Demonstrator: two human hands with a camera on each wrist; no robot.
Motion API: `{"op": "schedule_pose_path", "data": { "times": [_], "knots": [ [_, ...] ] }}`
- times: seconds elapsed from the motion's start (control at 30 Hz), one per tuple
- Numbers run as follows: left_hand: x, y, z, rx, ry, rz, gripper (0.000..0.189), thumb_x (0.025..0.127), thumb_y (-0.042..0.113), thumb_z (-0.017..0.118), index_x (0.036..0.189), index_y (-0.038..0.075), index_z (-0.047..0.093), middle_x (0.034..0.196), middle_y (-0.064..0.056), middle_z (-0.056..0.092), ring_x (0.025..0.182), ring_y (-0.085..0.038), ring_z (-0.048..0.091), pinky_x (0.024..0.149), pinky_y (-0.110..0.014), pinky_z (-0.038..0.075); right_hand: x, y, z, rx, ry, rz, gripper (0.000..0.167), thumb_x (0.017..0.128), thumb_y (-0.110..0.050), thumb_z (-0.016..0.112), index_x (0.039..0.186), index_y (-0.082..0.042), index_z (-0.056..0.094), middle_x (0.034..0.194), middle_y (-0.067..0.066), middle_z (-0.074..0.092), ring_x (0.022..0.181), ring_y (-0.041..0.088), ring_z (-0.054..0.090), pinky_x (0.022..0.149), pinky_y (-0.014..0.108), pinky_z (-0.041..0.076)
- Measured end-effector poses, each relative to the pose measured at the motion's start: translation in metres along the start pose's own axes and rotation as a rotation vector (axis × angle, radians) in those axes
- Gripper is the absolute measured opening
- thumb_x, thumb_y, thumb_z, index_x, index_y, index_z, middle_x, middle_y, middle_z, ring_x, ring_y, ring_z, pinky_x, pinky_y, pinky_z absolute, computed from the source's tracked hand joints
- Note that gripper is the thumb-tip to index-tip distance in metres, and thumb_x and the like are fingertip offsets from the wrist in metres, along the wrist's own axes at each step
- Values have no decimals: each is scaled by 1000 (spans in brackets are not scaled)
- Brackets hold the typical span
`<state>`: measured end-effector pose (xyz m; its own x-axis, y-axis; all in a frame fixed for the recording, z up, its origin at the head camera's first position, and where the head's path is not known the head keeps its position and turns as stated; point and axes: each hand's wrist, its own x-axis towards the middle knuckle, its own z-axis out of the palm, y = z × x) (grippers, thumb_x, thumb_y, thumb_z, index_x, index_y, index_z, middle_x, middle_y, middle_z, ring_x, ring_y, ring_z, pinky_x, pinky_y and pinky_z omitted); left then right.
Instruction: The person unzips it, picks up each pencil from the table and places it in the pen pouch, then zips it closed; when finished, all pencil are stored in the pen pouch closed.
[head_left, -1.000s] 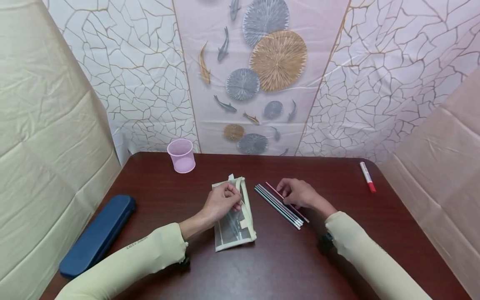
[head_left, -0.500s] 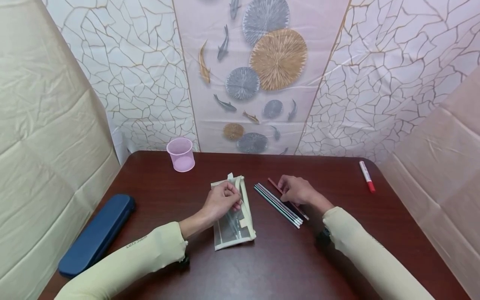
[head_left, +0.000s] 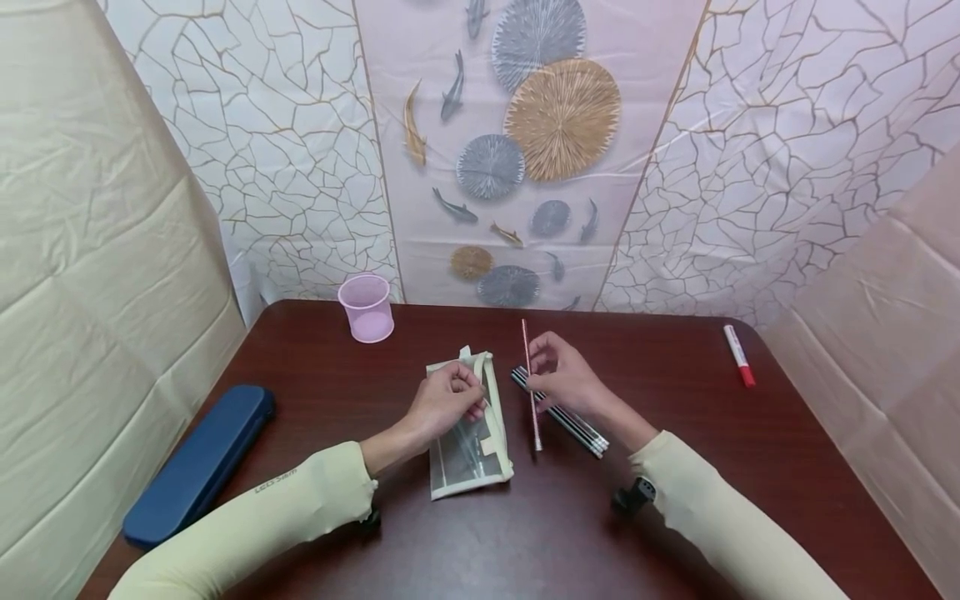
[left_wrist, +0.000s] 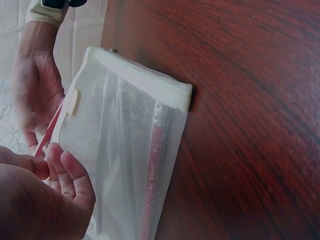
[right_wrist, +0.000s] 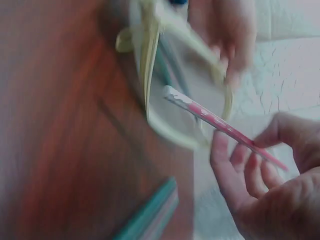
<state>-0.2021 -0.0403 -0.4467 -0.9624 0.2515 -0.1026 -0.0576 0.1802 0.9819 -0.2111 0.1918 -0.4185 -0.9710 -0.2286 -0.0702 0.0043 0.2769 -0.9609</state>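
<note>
My left hand (head_left: 446, 400) pinches the open edge of a mesh pencil pouch (head_left: 455, 468) with cream trim. In the left wrist view, a red pencil inside the pouch (left_wrist: 115, 125) shows through the mesh. My right hand (head_left: 568, 382) pinches another red pencil (head_left: 536, 432) mid-length, lifted beside the pouch. The right wrist view shows this held pencil (right_wrist: 215, 120) with its white end toward the gaping, zip-edged mouth, where green and dark pencils (right_wrist: 167, 65) show inside. Several striped pencils (head_left: 576, 427) lie together on the table under my right hand.
A blue case (head_left: 198, 467) lies at the table's left edge. Near the back edge stands a pink cup (head_left: 367, 321). A white marker with a red cap (head_left: 738, 354) lies at the far right. Patterned cloth (head_left: 300, 167) hangs behind the table.
My right hand has lifted the red pencil off the table beside the other pencils, carried it left toward the pouch and turned it nearly upright in view. The left hand has stayed put.
</note>
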Motion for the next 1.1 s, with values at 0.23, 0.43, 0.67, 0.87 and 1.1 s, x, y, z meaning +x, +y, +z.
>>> {"op": "schedule_pose_path", "data": {
  "times": [0.23,0.43,0.67,0.87,1.1],
  "knots": [
    [0,-1,0,-3,0,5,9,93,5,67,101,2,63,76,-7,75,64,-11,71,64,-29,64,-1,2,29,291,92,90,39,88,12,59,121,-2,42,94,4,56,77,17,66,66,48,68],
    [0,-1,1,14,6,3,7,94,6,67,100,4,64,78,-8,76,65,-11,71,65,-29,64,-3,11,47,335,59,168,37,92,9,59,123,-1,41,99,9,57,80,21,71,70,46,68],
    [-1,2,3,25,16,23,6,94,7,67,99,5,64,76,-7,76,64,-11,71,65,-30,64,-5,19,58,346,28,194,36,92,5,63,120,-2,40,98,7,62,76,15,69,64,35,64],
    [0,3,4,16,17,21,7,94,7,68,100,5,64,76,-8,75,64,-11,71,65,-29,64,-3,21,61,358,-32,211,35,96,2,62,124,-1,41,96,2,62,75,12,68,64,32,61],
    [0,1,5,-9,7,20,7,94,7,68,99,4,64,76,-7,75,64,-11,71,63,-26,63,0,24,53,378,-165,221,37,97,6,58,129,-1,41,99,6,63,85,17,69,70,37,62]
  ]
}}
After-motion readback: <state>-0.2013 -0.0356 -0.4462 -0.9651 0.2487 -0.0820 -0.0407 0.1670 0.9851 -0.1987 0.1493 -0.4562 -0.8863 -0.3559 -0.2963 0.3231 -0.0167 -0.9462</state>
